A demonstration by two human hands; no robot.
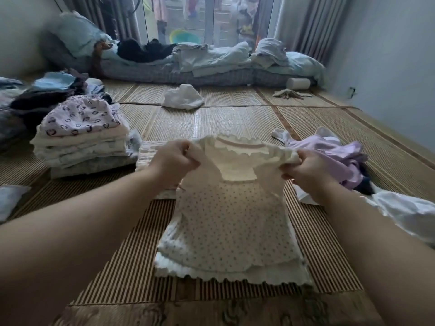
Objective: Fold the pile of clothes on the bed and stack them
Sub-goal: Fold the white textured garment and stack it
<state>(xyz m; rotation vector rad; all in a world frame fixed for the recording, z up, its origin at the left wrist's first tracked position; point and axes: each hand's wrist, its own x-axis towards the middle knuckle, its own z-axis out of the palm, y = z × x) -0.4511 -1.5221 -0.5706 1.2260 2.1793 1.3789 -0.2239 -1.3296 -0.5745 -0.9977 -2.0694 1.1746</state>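
Forearms come in from both lower corners and meet at the far end of a small cream spotted top [231, 222]. It lies spread on the bamboo mat [235, 123] that covers the bed, straight in front of the person. Its scalloped hem is the nearest part, flat on the mat, and its frilled neckline is the farthest. The long axis therefore runs directly away from the person, hem to collar, with both hands at the collar end.

The left hand [175, 158] has its fingers curled round the left shoulder of the top, bunching the cloth. The right hand [306, 171] grips the right shoulder the same way. The two grips sit about level, one on each side of the neckline. The shoulders look slightly raised off the mat, though how far is hard to tell.

I judge the top is being squared up for its first fold. With the grip at the far end, the natural fold brings the collar back toward the hem along that axis, or the sides inward across it. The folded stack [82, 147], topped by a heart-print piece, stands to the left, so the left hand has the shorter way there. A loose lilac garment [334, 156] is heaped just beside the right hand, and a white garment [182, 98] lies further up the mat, so work remains.
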